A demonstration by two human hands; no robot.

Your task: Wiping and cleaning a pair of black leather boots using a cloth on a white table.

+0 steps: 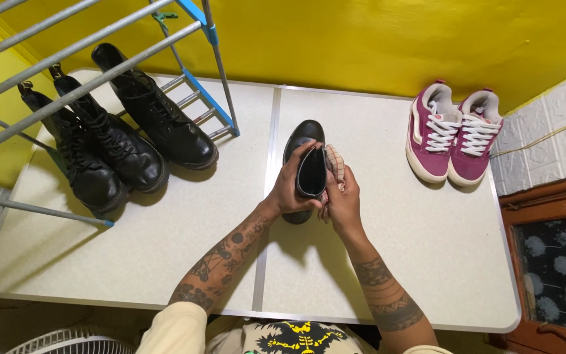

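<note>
Mid-table | left hand point(291, 189) fingers curl round black shoe point(307, 167) collar | right hand point(342, 200) pinches checked cloth point(334, 165) | shoe likely light, stiff, slick; collar grips best

A pale folding table point(165, 249) is seen from above, divided down the middle by a metal seam point(266, 196). A black shoe point(301, 141) is stood just right of the seam, near the table's centre. Three black lace-up boots point(119, 141) are set well to the left of the seam, side by side, toes angled toward the near edge. The feet of a grey and blue metal rack point(211, 98) are rested on the tabletop left of the seam, behind the boots. A pair of magenta sneakers with white laces point(453, 134) is placed far right of the seam, close to the table's right edge.
</note>
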